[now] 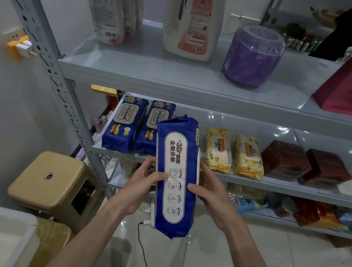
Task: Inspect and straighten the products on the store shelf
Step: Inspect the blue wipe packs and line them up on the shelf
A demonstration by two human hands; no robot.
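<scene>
At frame centre, left hand [141, 187] and right hand [211, 194] clasp a soft, seemingly light blue plastic wipes pack [175, 175] by its long edges.

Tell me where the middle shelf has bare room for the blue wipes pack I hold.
A gap lies between the two blue wipes packs on the grey metal middle shelf and the two yellow lemon wipes packs, partly hidden by the held blue pack. The right end is crowded with two brown boxes.

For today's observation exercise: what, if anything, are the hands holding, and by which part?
A blue wipes pack, held on end: left hand grips its left edge, right hand its right edge, near the middle.
</scene>
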